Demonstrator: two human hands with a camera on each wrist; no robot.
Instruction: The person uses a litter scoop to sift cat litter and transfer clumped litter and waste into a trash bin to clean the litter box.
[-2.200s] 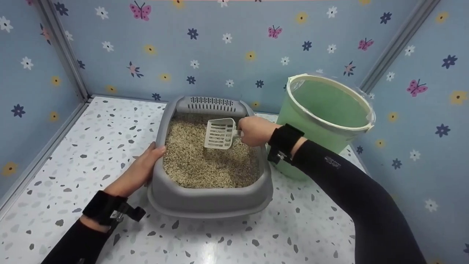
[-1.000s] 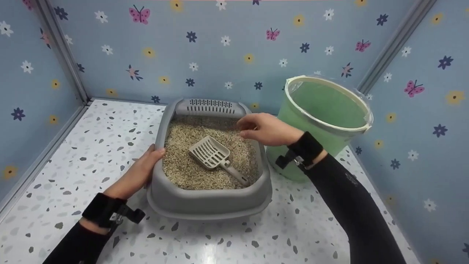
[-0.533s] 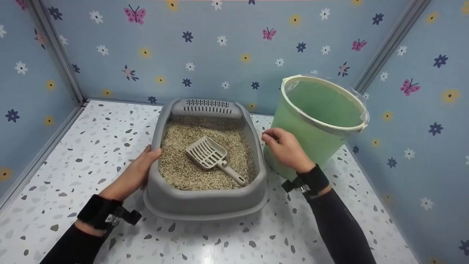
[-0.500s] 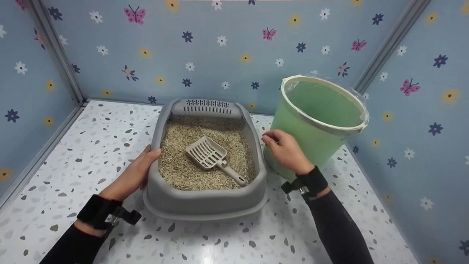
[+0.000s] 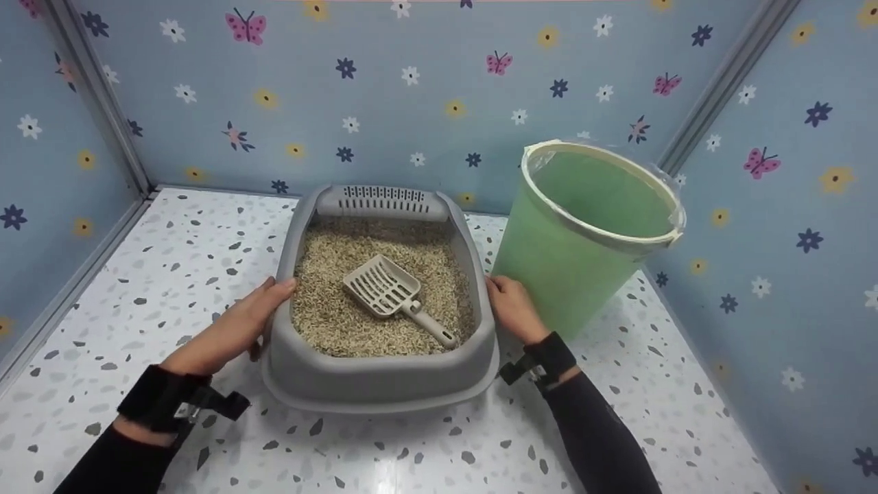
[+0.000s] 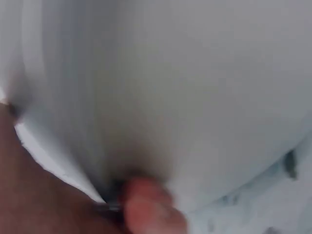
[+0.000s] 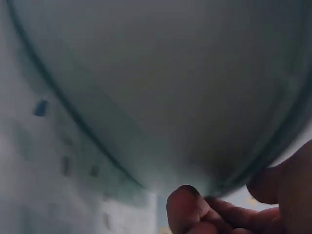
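Note:
A grey litter box (image 5: 381, 381) stands on the speckled surface, filled with tan granular litter (image 5: 329, 322). On the litter lies a beige slotted litter scoop (image 5: 381, 285), its handle pointing to the front right. My left hand (image 5: 230, 329) holds the box's left side, thumb over the rim and fingers bent beneath it; the left wrist view shows the fingertips blurred against the grey wall. At the right side, my right hand (image 5: 516, 309) grips the rim from outside. Its bent fingers (image 7: 185, 207) show below the box edge in the right wrist view. Neither hand touches the scoop.
A tall green bin (image 5: 573, 274) with a cream rim stands just right of the box, close behind my right hand. Patterned blue panels (image 5: 411, 89) enclose the back and both sides. Speckled surface (image 5: 384, 453) extends in front of the box.
My right hand let go of the scoop, which now lies on the litter. That hand moved right and down, then onto the box's right rim. My left hand stays at the left rim.

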